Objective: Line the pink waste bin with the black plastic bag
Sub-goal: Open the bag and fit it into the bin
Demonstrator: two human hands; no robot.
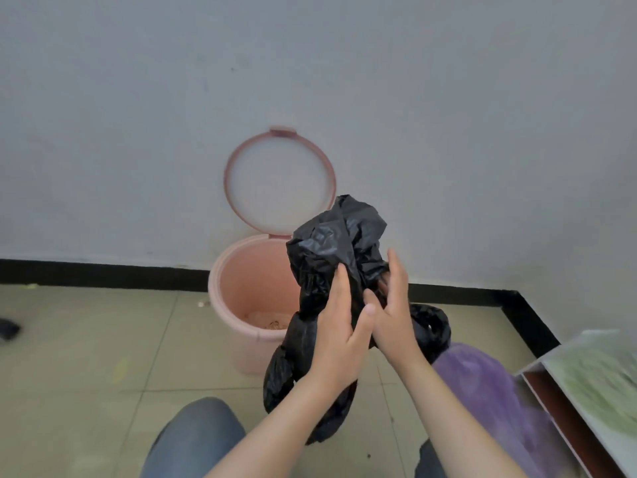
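Observation:
The pink waste bin point(238, 291) stands on the floor against the wall, its round lid point(279, 181) flipped up and leaning on the wall. The inside is bare pink with some crumbs at the bottom. A crumpled black plastic bag point(331, 250) hangs in the air in front of the bin's right side, bunched up and not spread. My left hand point(339, 326) grips the bag's middle from the left. My right hand point(393, 305) holds it from the right, fingers tucked into the folds. The bag's lower end dangles below my wrists.
A purple bag point(489, 384) lies on the floor at the right, next to a board or box with a green print point(593, 384). My knees in blue jeans point(196, 439) are at the bottom. A black skirting point(103, 274) runs along the wall, turning a corner at right.

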